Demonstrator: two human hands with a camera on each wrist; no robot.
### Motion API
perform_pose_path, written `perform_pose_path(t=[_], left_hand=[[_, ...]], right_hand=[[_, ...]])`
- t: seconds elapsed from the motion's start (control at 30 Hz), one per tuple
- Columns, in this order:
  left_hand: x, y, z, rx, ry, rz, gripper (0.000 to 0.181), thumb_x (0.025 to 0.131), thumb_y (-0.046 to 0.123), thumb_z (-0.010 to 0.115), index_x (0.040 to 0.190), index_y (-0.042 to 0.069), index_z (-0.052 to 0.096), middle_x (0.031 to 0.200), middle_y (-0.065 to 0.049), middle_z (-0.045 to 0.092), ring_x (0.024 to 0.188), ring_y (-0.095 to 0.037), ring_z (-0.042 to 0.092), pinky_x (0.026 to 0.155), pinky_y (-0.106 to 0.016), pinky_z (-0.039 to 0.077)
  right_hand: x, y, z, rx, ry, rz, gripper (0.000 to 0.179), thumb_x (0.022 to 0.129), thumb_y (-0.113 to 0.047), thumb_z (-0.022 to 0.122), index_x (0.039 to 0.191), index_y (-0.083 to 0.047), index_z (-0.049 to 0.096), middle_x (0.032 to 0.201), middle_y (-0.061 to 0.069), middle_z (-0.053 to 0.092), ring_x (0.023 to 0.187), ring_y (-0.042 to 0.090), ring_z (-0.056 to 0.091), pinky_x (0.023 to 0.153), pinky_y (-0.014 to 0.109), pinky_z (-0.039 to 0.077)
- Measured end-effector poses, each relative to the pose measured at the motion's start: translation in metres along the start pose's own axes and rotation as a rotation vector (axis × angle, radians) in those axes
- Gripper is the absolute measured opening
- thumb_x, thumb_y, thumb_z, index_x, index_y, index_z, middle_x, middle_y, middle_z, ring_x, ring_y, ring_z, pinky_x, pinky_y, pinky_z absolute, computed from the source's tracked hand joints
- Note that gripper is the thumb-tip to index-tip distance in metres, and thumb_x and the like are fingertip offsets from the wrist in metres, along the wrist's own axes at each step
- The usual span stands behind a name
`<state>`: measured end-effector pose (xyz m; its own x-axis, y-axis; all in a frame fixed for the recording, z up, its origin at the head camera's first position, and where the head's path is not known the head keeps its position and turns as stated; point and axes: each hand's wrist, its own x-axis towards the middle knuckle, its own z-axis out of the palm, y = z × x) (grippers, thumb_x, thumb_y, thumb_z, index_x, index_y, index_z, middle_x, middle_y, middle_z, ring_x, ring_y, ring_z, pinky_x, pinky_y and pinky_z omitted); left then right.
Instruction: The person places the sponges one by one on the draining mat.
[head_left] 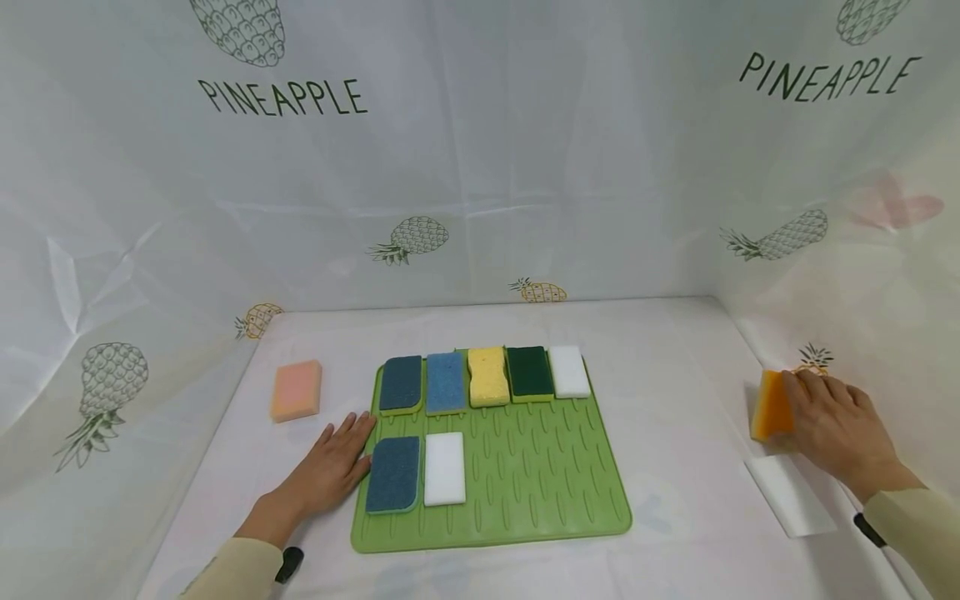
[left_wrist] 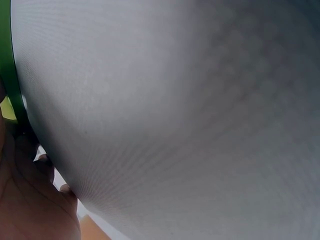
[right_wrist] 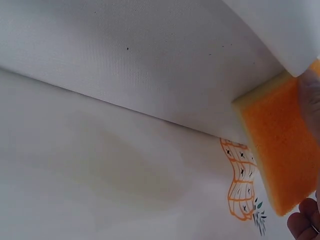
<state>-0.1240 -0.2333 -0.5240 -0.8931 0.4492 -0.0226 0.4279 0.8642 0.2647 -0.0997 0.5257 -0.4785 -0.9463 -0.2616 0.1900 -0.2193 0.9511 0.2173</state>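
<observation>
At the far right, my right hand grips an orange sponge that stands on its edge. In the right wrist view, the thumb lies along one side of the orange sponge and fingertips show at its lower edge. My left hand lies with fingers extended at the left edge of a green ridged mat, close to a dark blue scouring sponge. Beside that sponge lies a white sponge. The left wrist view shows part of the left hand by the mat's green edge.
Along the mat's back edge sit a dark blue sponge, a blue sponge, a yellow sponge, a dark green sponge and a white sponge. A pink sponge lies left. A white rectangular piece lies near the right hand.
</observation>
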Motion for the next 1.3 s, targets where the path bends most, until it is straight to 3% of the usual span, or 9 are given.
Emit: perform_pose_path(t=[0.1, 0.17, 0.43, 0.57, 0.73, 1.0, 1.17, 1.23, 1.3], left_hand=[[0.000, 0.000, 0.000, -0.001, -0.003, -0.003, 0.066, 0.108, 0.024, 0.060, 0.163, -0.001, 0.034, 0.168, -0.021, 0.038, 0.156, -0.045, 0.033, 0.123, -0.069, 0.027], [0.000, 0.000, 0.000, -0.004, -0.006, -0.007, 0.066, 0.108, 0.025, 0.060, 0.164, -0.001, 0.034, 0.168, -0.021, 0.038, 0.156, -0.045, 0.032, 0.124, -0.069, 0.027], [0.000, -0.001, 0.001, -0.005, -0.012, -0.022, 0.067, 0.108, 0.025, 0.059, 0.164, 0.000, 0.033, 0.168, -0.019, 0.038, 0.157, -0.044, 0.032, 0.124, -0.068, 0.026], [-0.001, -0.001, 0.002, -0.001, -0.007, -0.020, 0.067, 0.108, 0.026, 0.060, 0.164, 0.000, 0.033, 0.168, -0.019, 0.038, 0.157, -0.044, 0.032, 0.124, -0.068, 0.026], [-0.001, -0.001, 0.003, -0.007, 0.002, -0.014, 0.067, 0.108, 0.025, 0.060, 0.164, 0.000, 0.033, 0.168, -0.019, 0.038, 0.157, -0.044, 0.032, 0.124, -0.068, 0.026], [-0.003, 0.000, 0.000, -0.004, 0.005, -0.012, 0.066, 0.108, 0.025, 0.060, 0.164, 0.000, 0.035, 0.167, -0.019, 0.039, 0.156, -0.044, 0.033, 0.123, -0.068, 0.028], [-0.003, 0.002, -0.003, -0.018, 0.007, -0.002, 0.065, 0.108, 0.023, 0.061, 0.163, 0.000, 0.036, 0.166, -0.021, 0.040, 0.155, -0.046, 0.034, 0.123, -0.069, 0.028], [-0.003, 0.003, -0.005, -0.025, 0.005, 0.000, 0.064, 0.108, 0.023, 0.060, 0.163, -0.001, 0.036, 0.167, -0.021, 0.040, 0.155, -0.046, 0.034, 0.123, -0.069, 0.028], [-0.003, 0.004, -0.005, -0.029, 0.000, -0.004, 0.065, 0.108, 0.024, 0.060, 0.163, 0.000, 0.036, 0.167, -0.021, 0.039, 0.156, -0.046, 0.033, 0.123, -0.069, 0.027]], right_hand=[[0.001, 0.000, 0.000, 0.007, -0.016, 0.045, 0.117, 0.067, -0.063, 0.093, 0.139, 0.009, 0.036, 0.135, 0.036, 0.047, 0.119, 0.058, 0.046, 0.093, 0.077, 0.042], [0.002, 0.000, 0.000, -0.002, -0.026, 0.070, 0.117, 0.060, -0.048, 0.101, 0.137, 0.011, 0.036, 0.134, 0.037, 0.048, 0.120, 0.059, 0.047, 0.093, 0.077, 0.042], [0.000, 0.003, 0.002, 0.045, -0.107, 0.170, 0.129, 0.064, -0.062, 0.095, 0.145, 0.015, 0.031, 0.141, 0.041, 0.042, 0.122, 0.061, 0.041, 0.093, 0.079, 0.038], [-0.001, 0.005, 0.007, 0.026, -0.115, 0.154, 0.130, 0.062, -0.059, 0.096, 0.145, 0.015, 0.028, 0.142, 0.041, 0.039, 0.122, 0.061, 0.040, 0.093, 0.079, 0.038], [0.003, 0.009, 0.007, 0.011, -0.067, 0.104, 0.126, 0.062, -0.052, 0.098, 0.143, 0.017, 0.029, 0.137, 0.043, 0.039, 0.117, 0.063, 0.042, 0.090, 0.078, 0.042], [0.032, -0.010, -0.009, 0.077, 0.133, 0.075, 0.117, 0.060, -0.059, 0.093, 0.128, 0.019, 0.039, 0.117, 0.045, 0.047, 0.101, 0.065, 0.045, 0.076, 0.074, 0.046], [0.056, -0.041, -0.013, 0.055, 0.274, -0.032, 0.121, 0.077, -0.093, 0.051, 0.122, 0.020, 0.044, 0.106, 0.039, 0.051, 0.092, 0.057, 0.049, 0.073, 0.066, 0.048], [0.066, -0.056, -0.014, 0.064, 0.322, -0.067, 0.121, 0.082, -0.095, 0.029, 0.122, 0.018, 0.046, 0.104, 0.037, 0.052, 0.089, 0.054, 0.051, 0.070, 0.064, 0.048], [0.076, -0.072, -0.017, 0.080, 0.337, -0.089, 0.121, 0.083, -0.094, 0.020, 0.124, 0.017, 0.046, 0.106, 0.035, 0.053, 0.092, 0.052, 0.052, 0.071, 0.063, 0.048]])
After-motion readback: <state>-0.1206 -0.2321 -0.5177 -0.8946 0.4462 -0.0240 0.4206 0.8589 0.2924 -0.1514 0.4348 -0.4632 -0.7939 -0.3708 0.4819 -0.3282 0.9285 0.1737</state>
